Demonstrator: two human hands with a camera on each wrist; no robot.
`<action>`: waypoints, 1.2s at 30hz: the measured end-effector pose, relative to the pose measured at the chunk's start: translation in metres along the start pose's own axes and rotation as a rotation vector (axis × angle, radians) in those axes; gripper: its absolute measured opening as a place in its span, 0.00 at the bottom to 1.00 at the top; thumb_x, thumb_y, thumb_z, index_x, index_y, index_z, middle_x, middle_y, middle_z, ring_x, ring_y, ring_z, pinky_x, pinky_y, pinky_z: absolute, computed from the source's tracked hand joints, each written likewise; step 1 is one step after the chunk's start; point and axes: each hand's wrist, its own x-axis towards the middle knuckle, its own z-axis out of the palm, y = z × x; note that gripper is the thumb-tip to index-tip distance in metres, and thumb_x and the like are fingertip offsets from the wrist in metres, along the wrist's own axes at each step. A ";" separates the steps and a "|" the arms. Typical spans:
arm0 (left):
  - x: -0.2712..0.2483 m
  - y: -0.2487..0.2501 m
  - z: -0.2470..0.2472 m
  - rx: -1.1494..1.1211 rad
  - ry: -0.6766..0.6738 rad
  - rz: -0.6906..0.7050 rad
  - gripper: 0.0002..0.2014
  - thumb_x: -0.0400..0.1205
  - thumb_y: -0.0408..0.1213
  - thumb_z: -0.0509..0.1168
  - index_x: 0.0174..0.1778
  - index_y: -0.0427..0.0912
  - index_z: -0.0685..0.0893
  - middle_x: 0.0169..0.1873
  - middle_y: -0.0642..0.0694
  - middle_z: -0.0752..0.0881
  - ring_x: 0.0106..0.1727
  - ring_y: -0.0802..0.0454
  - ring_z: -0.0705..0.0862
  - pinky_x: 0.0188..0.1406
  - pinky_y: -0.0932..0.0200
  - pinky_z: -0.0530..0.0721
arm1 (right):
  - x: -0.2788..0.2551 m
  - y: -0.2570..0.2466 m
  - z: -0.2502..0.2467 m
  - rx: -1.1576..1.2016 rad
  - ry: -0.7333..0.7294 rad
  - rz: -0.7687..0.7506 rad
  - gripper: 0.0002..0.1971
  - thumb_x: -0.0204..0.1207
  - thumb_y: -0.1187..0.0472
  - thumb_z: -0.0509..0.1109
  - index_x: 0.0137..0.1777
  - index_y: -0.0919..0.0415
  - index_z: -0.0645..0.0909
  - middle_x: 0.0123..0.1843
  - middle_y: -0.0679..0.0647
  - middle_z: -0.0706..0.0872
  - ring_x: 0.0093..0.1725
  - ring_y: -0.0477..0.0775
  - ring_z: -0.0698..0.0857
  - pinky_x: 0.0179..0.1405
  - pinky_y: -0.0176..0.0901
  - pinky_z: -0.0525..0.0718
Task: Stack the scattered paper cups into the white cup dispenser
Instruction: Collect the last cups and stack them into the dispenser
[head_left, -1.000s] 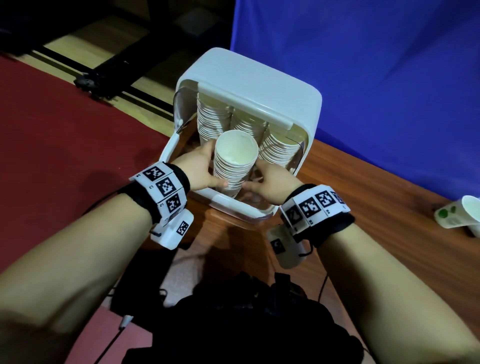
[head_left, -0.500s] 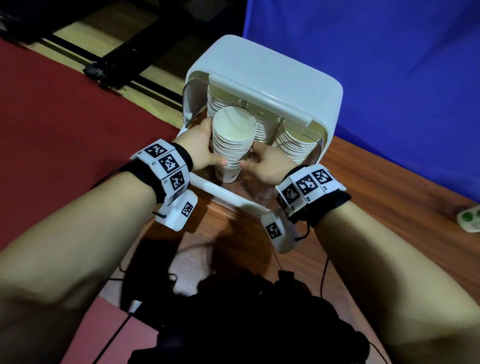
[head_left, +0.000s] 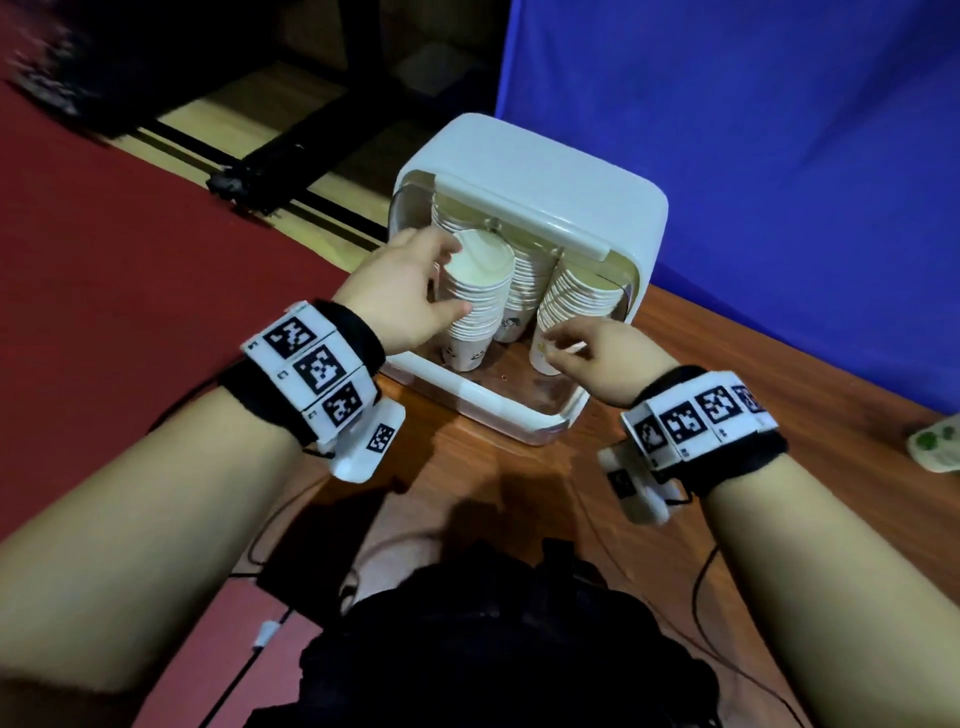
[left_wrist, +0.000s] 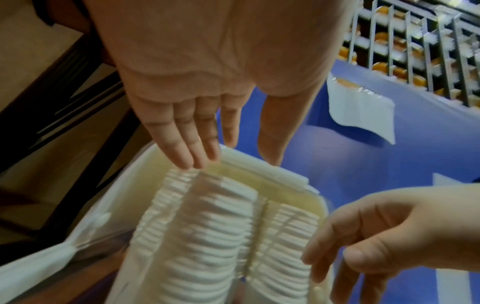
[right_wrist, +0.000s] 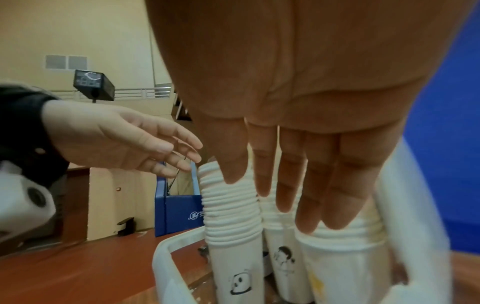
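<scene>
The white cup dispenser (head_left: 550, 176) stands open on the wooden table. Three stacks of paper cups show at its front: left stack (head_left: 475, 301), middle stack (head_left: 522, 291) and right stack (head_left: 571, 306). My left hand (head_left: 441, 280) is loosely open around the top of the left stack; its fingers (left_wrist: 192, 144) are straight in the left wrist view. My right hand (head_left: 558, 345) is open, with its straight fingers (right_wrist: 311, 195) against the right stack (right_wrist: 342, 236). A single paper cup (head_left: 935, 449) lies on its side at the table's far right edge.
A blue curtain (head_left: 779, 130) hangs close behind the dispenser. The table edge runs left of the dispenser, with red floor (head_left: 130, 260) beyond it. A black bag (head_left: 493, 649) and cables lie on the table near me.
Both hands gripped the front cup stack and lowered it into the dispenser's left side. Now both have loosened, and the right hand has shifted over to the right stack.
</scene>
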 end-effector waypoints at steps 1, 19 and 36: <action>-0.006 0.009 -0.001 0.014 -0.024 0.044 0.27 0.76 0.43 0.69 0.70 0.46 0.71 0.67 0.45 0.74 0.64 0.49 0.78 0.67 0.49 0.77 | -0.009 0.006 -0.003 -0.021 0.023 -0.001 0.18 0.79 0.55 0.64 0.67 0.57 0.77 0.65 0.56 0.83 0.62 0.55 0.82 0.62 0.43 0.76; -0.005 0.286 0.208 0.090 -0.460 0.426 0.18 0.77 0.42 0.68 0.62 0.48 0.77 0.64 0.46 0.76 0.56 0.53 0.82 0.62 0.54 0.80 | -0.256 0.284 -0.078 0.097 0.248 0.524 0.18 0.77 0.56 0.68 0.67 0.58 0.77 0.64 0.58 0.83 0.58 0.57 0.84 0.62 0.45 0.79; 0.097 0.447 0.427 0.207 -0.527 0.290 0.18 0.78 0.37 0.66 0.64 0.46 0.77 0.62 0.44 0.77 0.48 0.49 0.79 0.53 0.62 0.72 | -0.154 0.525 -0.140 -0.250 0.086 0.397 0.19 0.79 0.64 0.58 0.69 0.56 0.72 0.67 0.56 0.75 0.63 0.62 0.80 0.52 0.50 0.78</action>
